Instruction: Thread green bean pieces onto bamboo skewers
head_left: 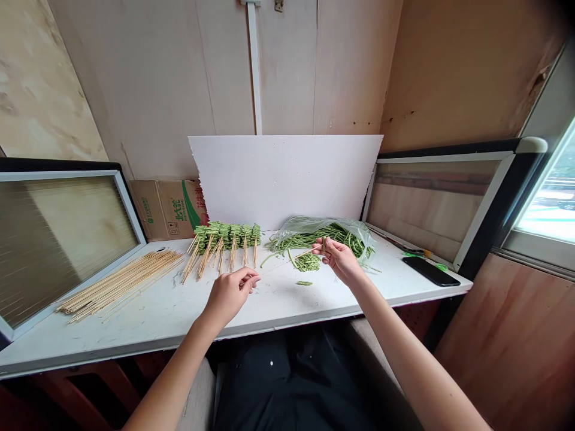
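A thin bamboo skewer [287, 263] slants between my hands above the white table. My left hand [230, 294] pinches its lower end. With fingers closed, my right hand [340, 258] holds a short green bean piece [324, 244] upright at the skewer's other end. Behind the right hand, long green beans [332, 235] lie in a clear plastic bag [296, 224]. A small heap of cut bean pieces [308, 262] sits below the skewer, and a few pieces [304, 283] lie nearer me. Bundled skewers threaded with beans [227, 232] stand in a row beyond my left hand.
Many bare bamboo skewers [121, 281] lie at the left. A cardboard box [167, 209] and an upright white board [287, 179] stand along the back. On the right, a black phone [430, 271] rests near the table edge [465, 287]. Framed panels [431, 203] flank the table.
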